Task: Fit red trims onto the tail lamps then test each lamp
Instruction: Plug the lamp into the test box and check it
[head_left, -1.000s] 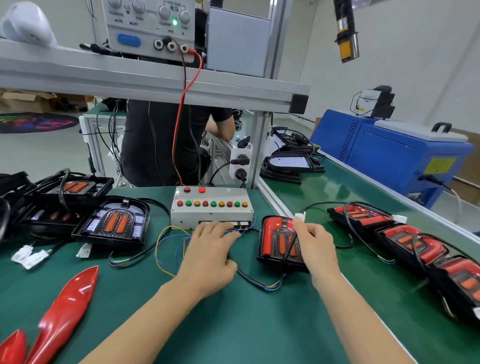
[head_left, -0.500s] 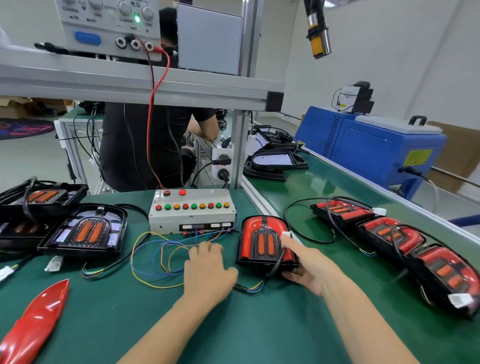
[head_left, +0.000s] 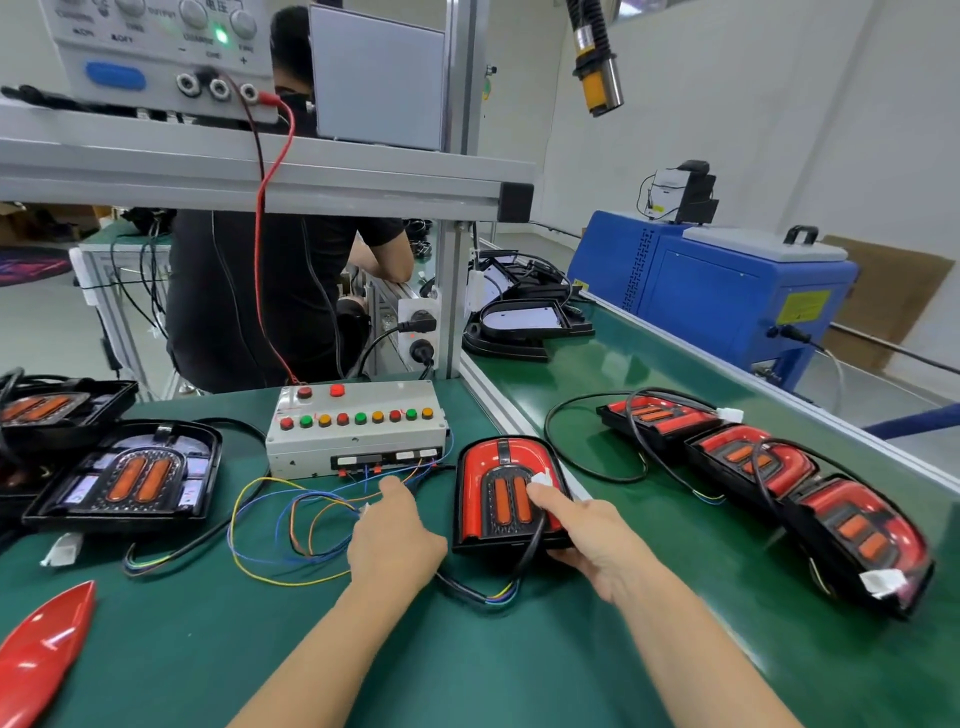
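A tail lamp (head_left: 500, 467) with its red trim fitted lies on the green mat in front of the grey test box (head_left: 358, 431). My right hand (head_left: 592, 535) grips the lamp's near right corner, and its forefinger lies over the lamp's white plug (head_left: 541, 477). My left hand (head_left: 397, 540) rests curled on the coloured tester wires (head_left: 270, 525), with a small white plug (head_left: 363, 510) showing at its fingers. Two untrimmed lamps (head_left: 127, 480) sit at the left. A loose red trim (head_left: 44, 649) lies near the bottom left corner.
Three trimmed lamps (head_left: 753, 460) with cables lie in a row on the conveyor belt (head_left: 649, 364) at the right. A power supply (head_left: 156, 47) sits on the overhead shelf. Behind the bench a person in black (head_left: 260, 301) works. A blue cabinet (head_left: 717, 291) stands far right.
My left hand has drawn back from the test box's sockets toward me. My right hand has slid from the lamp's top to its near right corner.
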